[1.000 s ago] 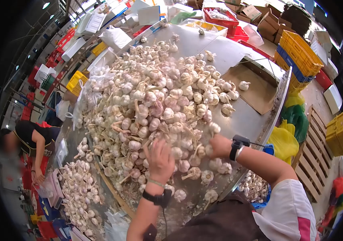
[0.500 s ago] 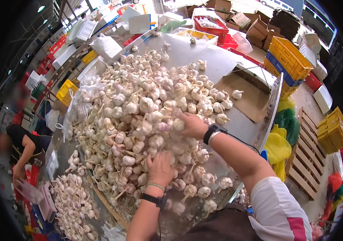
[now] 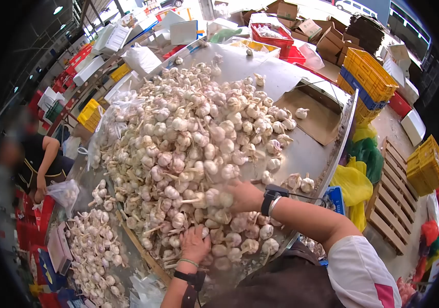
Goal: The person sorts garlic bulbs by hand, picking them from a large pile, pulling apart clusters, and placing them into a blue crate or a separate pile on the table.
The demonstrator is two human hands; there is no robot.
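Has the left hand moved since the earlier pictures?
Yes: the left hand has moved down the view and slightly left, ending closer to the wooden strip beside the garlic pile.

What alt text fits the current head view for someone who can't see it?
A person's left grip and right grip reach into the near side of a large garlic heap on a metal table. A smaller garlic pile lies to the left, with another person and a plastic bag beyond it.

Two hands (image 3: 195,243), two black wristbands (image 3: 266,205), one pallet (image 3: 391,199), countless garlic bulbs (image 3: 165,159)
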